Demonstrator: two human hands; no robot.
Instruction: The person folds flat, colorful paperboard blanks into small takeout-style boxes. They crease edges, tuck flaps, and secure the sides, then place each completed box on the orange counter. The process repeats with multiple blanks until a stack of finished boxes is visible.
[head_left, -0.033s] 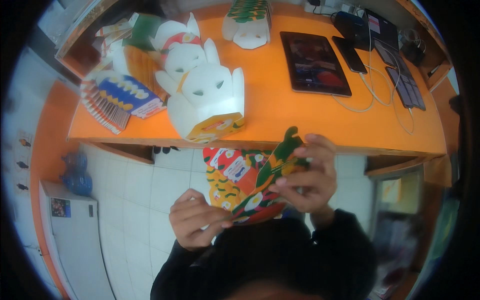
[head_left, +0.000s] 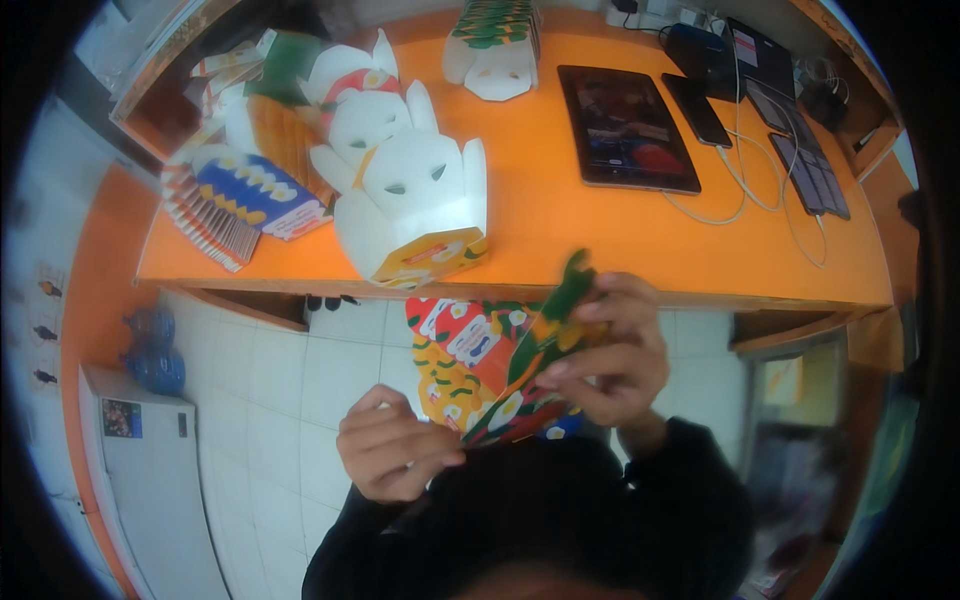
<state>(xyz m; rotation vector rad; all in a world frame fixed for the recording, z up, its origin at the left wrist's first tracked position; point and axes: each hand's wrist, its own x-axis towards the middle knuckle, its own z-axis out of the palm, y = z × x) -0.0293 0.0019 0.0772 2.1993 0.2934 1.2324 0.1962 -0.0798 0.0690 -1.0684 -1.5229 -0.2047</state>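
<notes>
Nothing has moved: both hands point(head_left: 500, 400) grasp a printed carton point(head_left: 470, 350) beside the orange counter point(head_left: 560, 230), above white tiles point(head_left: 290, 390).

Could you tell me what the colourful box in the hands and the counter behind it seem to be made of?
The colourful box looks like thin printed cardboard: flat panels, crisp folds, a faint gloss. The left hand and right hand bend it easily. The counter appears to be smooth orange laminate with a matte sheen, though the core is hidden.

Head-worn fisheye looks steeply down, close over the orange counter point(head_left: 560, 230).
</notes>
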